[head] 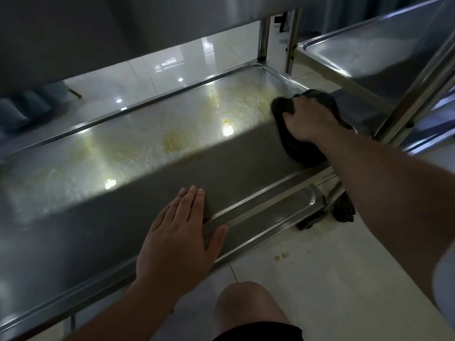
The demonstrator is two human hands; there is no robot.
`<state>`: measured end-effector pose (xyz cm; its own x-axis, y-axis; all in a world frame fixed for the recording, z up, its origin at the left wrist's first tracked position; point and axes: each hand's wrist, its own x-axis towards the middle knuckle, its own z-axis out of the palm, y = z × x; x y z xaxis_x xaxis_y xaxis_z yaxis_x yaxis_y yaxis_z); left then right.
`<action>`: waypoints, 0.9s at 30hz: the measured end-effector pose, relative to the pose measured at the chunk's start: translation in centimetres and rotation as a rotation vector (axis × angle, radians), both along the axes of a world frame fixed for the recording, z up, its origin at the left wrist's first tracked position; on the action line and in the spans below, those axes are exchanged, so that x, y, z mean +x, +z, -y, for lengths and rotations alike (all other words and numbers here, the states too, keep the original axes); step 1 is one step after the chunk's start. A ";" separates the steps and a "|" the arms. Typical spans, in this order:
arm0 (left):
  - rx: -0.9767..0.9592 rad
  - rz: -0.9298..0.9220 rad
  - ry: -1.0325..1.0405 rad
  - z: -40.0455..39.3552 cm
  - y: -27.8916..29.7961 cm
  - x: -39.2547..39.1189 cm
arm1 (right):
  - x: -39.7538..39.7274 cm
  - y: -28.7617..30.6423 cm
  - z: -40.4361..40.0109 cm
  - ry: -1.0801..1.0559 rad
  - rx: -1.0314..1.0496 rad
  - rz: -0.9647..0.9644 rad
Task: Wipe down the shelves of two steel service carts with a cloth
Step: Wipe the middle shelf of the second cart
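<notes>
Cloth (290,107) under right hand (307,119), on cart shelf (147,143)

The shelf (138,143) is brushed steel, shiny, smeared with yellowish streaks. The cloth (305,146) is dark, matt fabric. The floor (320,279) is glossy pale tile.

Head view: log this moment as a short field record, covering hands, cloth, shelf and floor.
left hand: left hand flat, palm down on the shelf rim, fingers straight
right hand: right hand grips the cloth
cloth: cloth dark, bunched, pressed on the shelf at its right end
shelf: shelf steel, yellowish smears across it
second cart: second cart to the right
floor: floor pale tiles, small yellowish spots
</notes>
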<state>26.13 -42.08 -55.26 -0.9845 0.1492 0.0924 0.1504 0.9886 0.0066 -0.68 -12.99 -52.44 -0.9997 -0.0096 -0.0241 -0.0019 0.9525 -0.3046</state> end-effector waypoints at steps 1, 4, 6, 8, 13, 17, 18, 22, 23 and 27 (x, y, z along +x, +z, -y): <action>-0.010 0.001 -0.001 0.0 0.0 -0.1 | 0.5 0.2 1.9 0.072 -0.016 0.029; -0.037 0.017 0.002 0.0 0.1 -0.2 | 4.0 0.0 6.8 0.407 0.042 0.061; -0.045 0.040 0.008 0.0 0.2 -0.3 | 6.7 -0.6 7.9 0.614 0.065 0.020; -0.049 0.053 0.014 0.3 0.3 -0.4 | 8.0 -1.0 6.8 0.750 0.041 -0.008; -0.013 0.000 0.015 0.5 0.2 -0.3 | 2.9 -0.3 -0.5 0.483 -0.022 -0.075; -0.014 -0.037 0.012 0.5 -0.4 -0.5 | -1.5 -0.2 -4.2 -0.063 0.061 -0.124; -0.012 -0.043 0.016 0.4 -0.5 -0.5 | -1.6 -0.3 -3.3 -0.100 0.079 -0.117; 0.010 -0.088 0.016 0.2 -0.8 -0.5 | 0.6 -0.2 4.3 -0.015 0.053 -0.026; 0.019 -0.097 0.015 0.1 -0.7 -0.5 | 1.6 -0.3 6.9 0.039 0.038 -0.017; 0.075 -0.127 0.005 -0.1 -0.6 -0.3 | 6.9 -0.9 18.5 0.466 -0.008 -0.017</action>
<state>25.81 -42.00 -55.82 -0.9649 0.1327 0.2265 0.1502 0.9867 0.0619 6.26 -31.50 -53.39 -0.8888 -0.4583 -0.0059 -0.4344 0.8463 -0.3083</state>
